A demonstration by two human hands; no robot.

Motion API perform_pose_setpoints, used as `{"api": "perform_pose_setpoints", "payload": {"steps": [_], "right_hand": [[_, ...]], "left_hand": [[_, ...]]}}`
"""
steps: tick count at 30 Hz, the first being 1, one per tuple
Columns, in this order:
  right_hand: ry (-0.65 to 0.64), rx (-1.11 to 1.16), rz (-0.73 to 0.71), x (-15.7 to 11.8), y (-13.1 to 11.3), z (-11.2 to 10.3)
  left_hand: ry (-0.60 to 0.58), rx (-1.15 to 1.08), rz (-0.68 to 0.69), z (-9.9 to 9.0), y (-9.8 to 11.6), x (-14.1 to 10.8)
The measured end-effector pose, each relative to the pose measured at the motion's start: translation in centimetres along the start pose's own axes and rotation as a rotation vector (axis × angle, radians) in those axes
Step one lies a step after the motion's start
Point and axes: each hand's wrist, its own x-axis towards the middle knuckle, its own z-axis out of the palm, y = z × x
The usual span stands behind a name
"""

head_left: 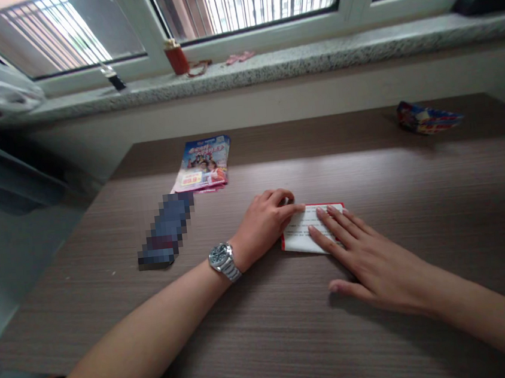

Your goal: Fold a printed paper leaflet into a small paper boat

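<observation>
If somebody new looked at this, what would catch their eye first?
Probably the two hands near the middle of the desk, the right hand spread over a white, red-edged folded paper, the left hand at its corner. Next, the silver wristwatch on the left wrist, then the colourful flyers toward the back left.

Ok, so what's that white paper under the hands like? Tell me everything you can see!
The white paper lies flat on the brown table. It has rows of dark print, too small to read, and red strips along its far edge and left side. It may be folded, but I can't tell how many layers. The right hand spreads its fingers over it, hiding part. The left hand has fingertips at its far left corner.
</observation>
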Motion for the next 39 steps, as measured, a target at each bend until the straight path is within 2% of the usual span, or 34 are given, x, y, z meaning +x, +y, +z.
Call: {"api": "perform_pose_setpoints", "payload": {"steps": [4, 8, 12, 16, 23, 30, 35, 39], "right_hand": [[-0.011, 0.020, 0.009, 0.0, 0.0, 0.0], [-0.017, 0.030, 0.012, 0.0, -0.1, 0.0], [-0.002, 0.040, 0.007, 0.0, 0.0, 0.2], [0.010, 0.029, 0.001, -0.1, 0.1, 0.3], [-0.001, 0.025, 0.005, 0.0, 0.0, 0.2], [0.016, 0.028, 0.011, -0.1, 0.1, 0.3], [-0.003, 0.035, 0.014, -0.1, 0.1, 0.2], [0.001, 0.036, 0.013, -0.1, 0.1, 0.3]], "left_hand": [[0.048, -0.122, -0.020, 0.2, -0.4, 0.0], [0.110, -0.154, 0.043, -1.1, 0.7, -0.4], [-0.031, -0.063, 0.251, -3.0, 3.0, -1.9], [-0.136, -0.040, 0.357, -3.3, 4.2, -3.9], [-0.191, -0.022, 0.273, -2.6, 4.2, -5.9], [-0.286, -0.074, 0.234, -3.9, 3.3, -7.1], [-0.268, -0.053, 0.170, -5.2, 2.2, -8.1], [-0.232, 0.000, 0.169, -5.6, 2.0, -8.2]]}}
